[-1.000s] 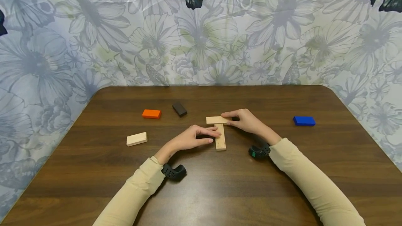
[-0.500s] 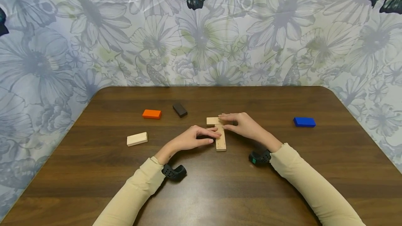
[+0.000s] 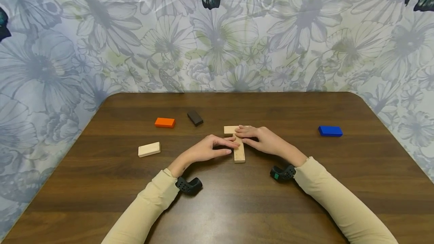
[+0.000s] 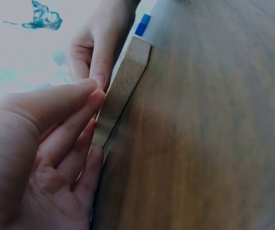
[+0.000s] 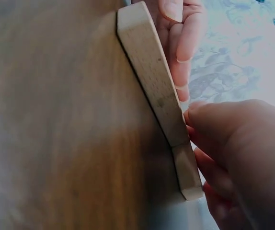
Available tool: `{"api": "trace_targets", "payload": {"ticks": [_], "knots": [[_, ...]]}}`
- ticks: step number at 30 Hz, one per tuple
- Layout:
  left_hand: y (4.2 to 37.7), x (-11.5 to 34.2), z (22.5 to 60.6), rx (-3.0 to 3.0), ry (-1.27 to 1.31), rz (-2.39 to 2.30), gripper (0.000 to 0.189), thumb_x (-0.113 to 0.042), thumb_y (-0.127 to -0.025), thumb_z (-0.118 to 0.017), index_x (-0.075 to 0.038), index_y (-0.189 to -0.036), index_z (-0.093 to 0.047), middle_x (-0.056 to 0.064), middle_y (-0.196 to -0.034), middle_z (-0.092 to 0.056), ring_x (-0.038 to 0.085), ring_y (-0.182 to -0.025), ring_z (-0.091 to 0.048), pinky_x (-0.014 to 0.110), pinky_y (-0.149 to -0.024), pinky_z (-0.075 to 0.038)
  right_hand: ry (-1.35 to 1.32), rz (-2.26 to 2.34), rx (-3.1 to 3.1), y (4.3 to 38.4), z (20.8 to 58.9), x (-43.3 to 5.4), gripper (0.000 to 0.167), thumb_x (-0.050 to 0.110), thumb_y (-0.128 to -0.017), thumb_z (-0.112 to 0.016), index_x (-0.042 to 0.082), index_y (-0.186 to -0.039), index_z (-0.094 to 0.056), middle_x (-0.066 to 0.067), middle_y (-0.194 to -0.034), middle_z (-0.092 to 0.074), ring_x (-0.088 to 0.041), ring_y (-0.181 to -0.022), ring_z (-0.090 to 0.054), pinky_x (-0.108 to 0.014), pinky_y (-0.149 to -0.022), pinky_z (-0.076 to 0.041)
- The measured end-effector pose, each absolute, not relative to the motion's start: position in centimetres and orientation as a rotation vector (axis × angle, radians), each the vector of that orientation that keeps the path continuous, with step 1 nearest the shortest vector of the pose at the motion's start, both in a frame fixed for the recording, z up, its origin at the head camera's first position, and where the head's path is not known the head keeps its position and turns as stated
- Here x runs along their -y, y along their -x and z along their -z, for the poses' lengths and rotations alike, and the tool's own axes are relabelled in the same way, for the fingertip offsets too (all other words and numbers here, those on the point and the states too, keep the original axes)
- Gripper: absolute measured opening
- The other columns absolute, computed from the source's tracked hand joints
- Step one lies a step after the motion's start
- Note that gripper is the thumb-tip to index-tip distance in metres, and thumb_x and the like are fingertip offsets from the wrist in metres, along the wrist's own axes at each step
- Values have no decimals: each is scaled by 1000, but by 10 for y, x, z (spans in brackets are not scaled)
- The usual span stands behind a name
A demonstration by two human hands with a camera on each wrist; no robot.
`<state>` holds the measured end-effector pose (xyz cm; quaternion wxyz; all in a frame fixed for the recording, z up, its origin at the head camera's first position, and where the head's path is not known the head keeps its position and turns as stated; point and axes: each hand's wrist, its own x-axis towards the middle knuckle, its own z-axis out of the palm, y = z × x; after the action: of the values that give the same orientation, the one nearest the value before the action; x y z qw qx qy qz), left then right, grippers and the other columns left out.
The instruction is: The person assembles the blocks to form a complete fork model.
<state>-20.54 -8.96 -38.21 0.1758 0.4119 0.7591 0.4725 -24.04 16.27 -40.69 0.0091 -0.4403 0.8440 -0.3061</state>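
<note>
Two plain wooden blocks lie flat on the table in a T, in the middle of the head view. The crosswise block (image 3: pixel 229 130) is at the far side; the lengthwise block (image 3: pixel 239 156) runs from it toward the person. My left hand (image 3: pixel 205 148) rests its extended fingertips on the lengthwise block, from the left. From the right, my right hand (image 3: pixel 268 141) lays its fingers over the junction, covering the crosswise block's right part. In the right wrist view, the lengthwise block (image 5: pixel 152 76) meets the crosswise block (image 5: pixel 186 167) end to side.
On the brown table (image 3: pixel 217 206), a third plain wooden block (image 3: pixel 149 149) lies to the left. An orange block (image 3: pixel 165 122) and a dark block (image 3: pixel 195 118) lie farther back. A blue block (image 3: pixel 330 131) is at the right. A patterned wall (image 3: pixel 217 55) stands behind.
My right hand has let go of the crosswise block's right end, moved left and toward the person, and laid its fingers over the junction. My left hand stays in place.
</note>
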Motion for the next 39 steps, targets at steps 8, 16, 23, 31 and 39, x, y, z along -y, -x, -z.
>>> {"api": "trace_targets", "payload": {"ticks": [8, 16, 23, 31, 39], "knots": [[219, 90, 403, -2116, -1123, -1420, 32, -6, -93, -59, -2, -125, -60, 6, -127, -57, 18, -126, -42, 33, -101, -33, 1385, 1031, -2612, 241, 413, -166, 33, 17, -96, -55, 8, -127, -60, -4, -134, -50, -20, -130, -36, -42, -101, -33], [218, 105, 389, -2119, -1088, -1493, 34, -11, -93, -59, 1, -126, -59, 8, -126, -57, 14, -119, -49, 33, -95, -40, 1379, 1055, -2602, 242, 415, -166, 32, 16, -96, -56, 7, -126, -60, -5, -133, -51, -18, -129, -38, -41, -100, -34], [209, 143, 376, -2213, -968, -1532, 36, -9, -93, -60, -1, -128, -58, 6, -128, -56, 16, -120, -49, 35, -94, -41, 1398, 1065, -2616, 243, 415, -166, 32, 13, -95, -57, 6, -126, -61, -9, -133, -51, -19, -128, -39, -41, -101, -33], [189, 219, 363, -2373, -792, -1577, 41, -9, -92, -61, -4, -132, -55, 13, -134, -50, 24, -123, -46, 27, -89, -45, 1450, 1090, -2604, 243, 414, -164, 32, 10, -94, -58, 4, -125, -61, -9, -130, -53, -22, -127, -41, -40, -100, -34], [174, 301, 367, -2539, -547, -1532, 45, -12, -93, -60, -3, -136, -49, 14, -137, -47, 24, -121, -48, 17, -89, -40, 1421, 1100, -2604, 244, 414, -165, 32, 12, -94, -59, 5, -125, -62, -9, -132, -52, -19, -126, -41, -39, -100, -35]]}}
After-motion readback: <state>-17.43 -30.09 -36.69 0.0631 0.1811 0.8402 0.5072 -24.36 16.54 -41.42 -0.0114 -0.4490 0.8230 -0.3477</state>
